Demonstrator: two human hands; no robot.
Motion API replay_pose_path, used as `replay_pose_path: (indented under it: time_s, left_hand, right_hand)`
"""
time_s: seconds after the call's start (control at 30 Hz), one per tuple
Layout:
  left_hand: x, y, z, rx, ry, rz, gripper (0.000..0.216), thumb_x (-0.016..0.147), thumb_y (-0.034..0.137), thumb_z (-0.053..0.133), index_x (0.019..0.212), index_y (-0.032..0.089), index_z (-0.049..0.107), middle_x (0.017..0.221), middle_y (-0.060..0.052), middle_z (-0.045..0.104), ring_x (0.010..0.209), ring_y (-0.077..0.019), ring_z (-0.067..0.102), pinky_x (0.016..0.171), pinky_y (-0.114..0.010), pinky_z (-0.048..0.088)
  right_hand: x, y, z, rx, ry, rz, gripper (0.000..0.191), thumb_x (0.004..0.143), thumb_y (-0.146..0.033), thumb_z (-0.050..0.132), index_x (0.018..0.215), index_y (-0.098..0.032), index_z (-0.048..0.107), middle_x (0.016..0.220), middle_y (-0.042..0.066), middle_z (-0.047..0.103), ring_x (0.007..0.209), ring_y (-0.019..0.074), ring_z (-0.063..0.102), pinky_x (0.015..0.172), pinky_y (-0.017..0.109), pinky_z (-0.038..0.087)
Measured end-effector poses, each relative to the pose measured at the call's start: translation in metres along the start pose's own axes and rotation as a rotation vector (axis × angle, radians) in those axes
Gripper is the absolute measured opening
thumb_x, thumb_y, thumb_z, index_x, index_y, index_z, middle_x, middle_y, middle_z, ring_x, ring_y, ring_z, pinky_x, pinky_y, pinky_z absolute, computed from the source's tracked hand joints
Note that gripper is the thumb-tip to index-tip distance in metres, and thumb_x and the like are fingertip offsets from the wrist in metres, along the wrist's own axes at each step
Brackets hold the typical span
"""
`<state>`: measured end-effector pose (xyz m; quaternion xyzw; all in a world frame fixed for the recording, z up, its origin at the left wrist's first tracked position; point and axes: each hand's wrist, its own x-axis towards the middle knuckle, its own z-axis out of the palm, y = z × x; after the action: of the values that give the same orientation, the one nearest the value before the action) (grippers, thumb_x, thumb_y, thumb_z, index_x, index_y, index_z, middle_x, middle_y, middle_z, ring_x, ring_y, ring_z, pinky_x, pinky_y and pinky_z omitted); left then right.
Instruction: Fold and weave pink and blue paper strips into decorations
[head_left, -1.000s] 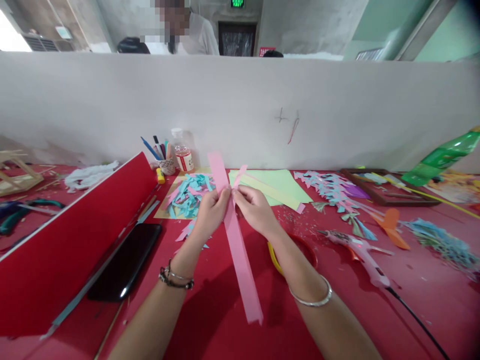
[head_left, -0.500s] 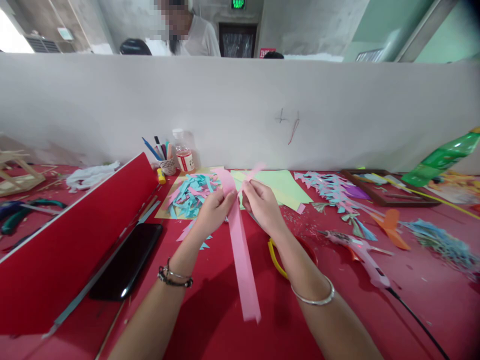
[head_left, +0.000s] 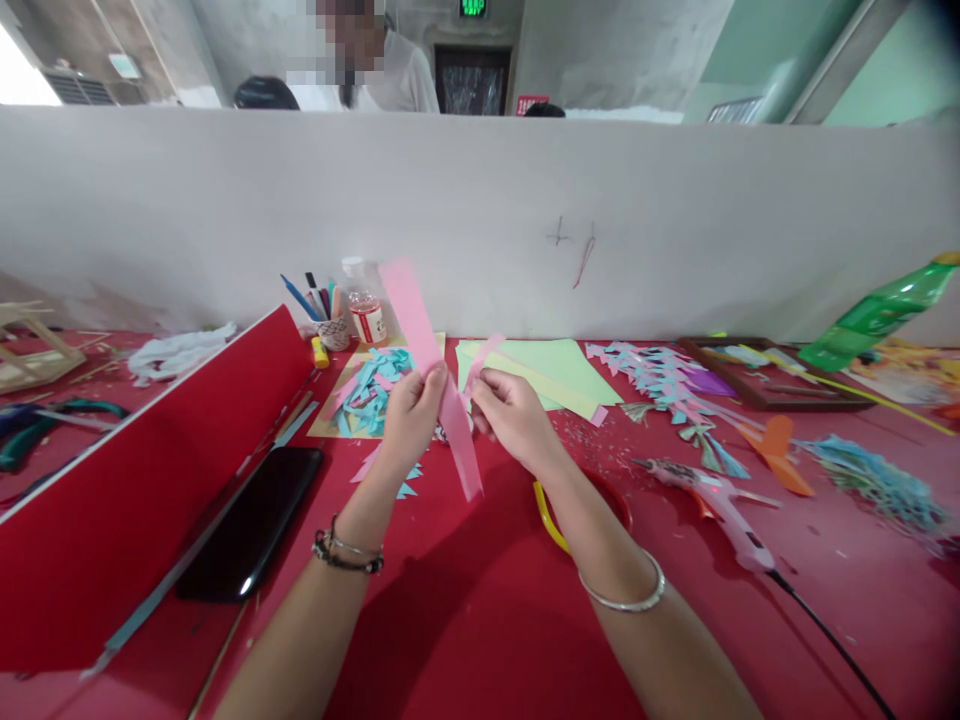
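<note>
A long pink paper strip is pinched near its middle in my left hand. Its upper end leans up and to the left, and its lower end hangs over the red table. Close beside it, my right hand has its fingers closed on a smaller pink paper piece that sticks up past the fingertips. Whether the two pink pieces are joined is hard to make out. Under my right forearm lie scissors with a yellow and red handle, partly covered by the arm.
Blue and pink paper scraps lie heaped behind my left hand. Green paper sheets are at the back. To the right rest a pink glue gun and a paper garland. A black phone and red board stand left.
The pink strip has slid up through my left hand, so more rises above it and less hangs below. Both hands have shifted slightly to the left.
</note>
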<state>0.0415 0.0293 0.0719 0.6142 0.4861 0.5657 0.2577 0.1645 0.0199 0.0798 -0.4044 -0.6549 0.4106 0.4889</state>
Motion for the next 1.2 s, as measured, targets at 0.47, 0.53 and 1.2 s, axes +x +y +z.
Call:
replay_pose_path:
  time_s: [0.47,0.53,1.2]
  left_hand:
    - [-0.0024,-0.0019,0.0053,0.200,-0.196,0.105,0.033,0.080,0.032,0.033,0.051,0.017,0.029,0.047,0.005,0.027,0.044,-0.0060,0.027,0.043,-0.021,0.020]
    - [-0.0026,-0.0004,0.0053,0.161,-0.158,0.107,0.033,0.080,0.032,0.034,0.051,0.017,0.029,0.047,0.005,0.026,0.044,-0.0059,0.026,0.043,-0.020,0.020]
    - [-0.0052,0.0067,0.0042,0.117,-0.015,-0.026,0.046,0.078,0.042,0.037,0.042,0.018,0.021,0.038,0.007,0.018,0.035,-0.0038,0.019,0.035,-0.020,0.013]
  right_hand:
    - [-0.0001,0.0018,0.0007,-0.161,0.091,-0.068,0.032,0.079,-0.037,0.039,0.054,-0.018,0.032,0.044,-0.006,0.030,0.041,0.0060,0.031,0.041,0.020,0.022]
    - [-0.0005,0.0024,0.0006,-0.184,0.072,-0.068,0.031,0.080,-0.036,0.037,0.055,-0.018,0.035,0.044,-0.005,0.033,0.042,0.0066,0.033,0.042,0.021,0.023]
    - [-0.0021,-0.0034,0.0006,-0.192,0.052,-0.128,0.030,0.077,-0.028,0.040,0.054,-0.019,0.023,0.049,-0.006,0.020,0.044,0.0057,0.023,0.042,0.021,0.018]
